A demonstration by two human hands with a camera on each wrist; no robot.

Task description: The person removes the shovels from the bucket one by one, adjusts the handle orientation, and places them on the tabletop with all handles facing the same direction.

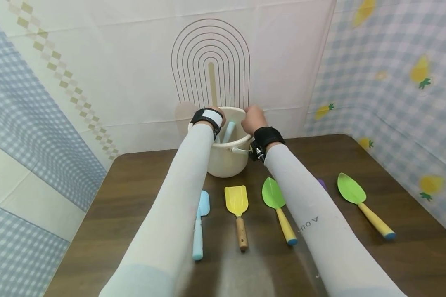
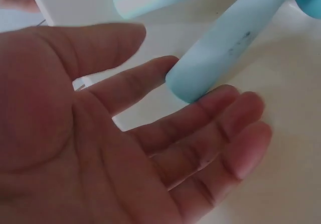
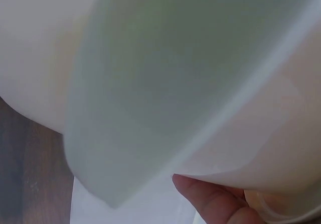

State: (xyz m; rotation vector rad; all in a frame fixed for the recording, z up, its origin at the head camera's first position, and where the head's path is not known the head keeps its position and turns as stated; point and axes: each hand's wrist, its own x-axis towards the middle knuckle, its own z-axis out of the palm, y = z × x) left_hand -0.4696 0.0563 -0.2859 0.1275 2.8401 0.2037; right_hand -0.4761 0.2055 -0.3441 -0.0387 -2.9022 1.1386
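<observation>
A white bucket (image 1: 226, 163) stands upright at the back of the table, its handle hanging at the front. My left hand (image 1: 221, 116) reaches in over the left part of its rim. Inside, the left wrist view shows two light blue rod-like handles (image 2: 215, 58); the fingers of my left hand (image 2: 150, 128) are spread and loosely bent beside the nearer one, their tips at its end. The thumb stands apart from it. My right hand (image 1: 254, 119) grips the bucket's right rim. In the right wrist view, a blurred pale greenish surface hides most of that hand.
On the brown table (image 1: 141, 198) lie a light blue shovel (image 1: 198, 241), a yellow shovel (image 1: 236, 200) with a wooden handle, and two green trowels (image 1: 273, 193) with yellow handles. A purple thing (image 1: 322, 184) is mostly behind the right sleeve. A patterned cloth (image 1: 134, 82) hangs behind the bucket.
</observation>
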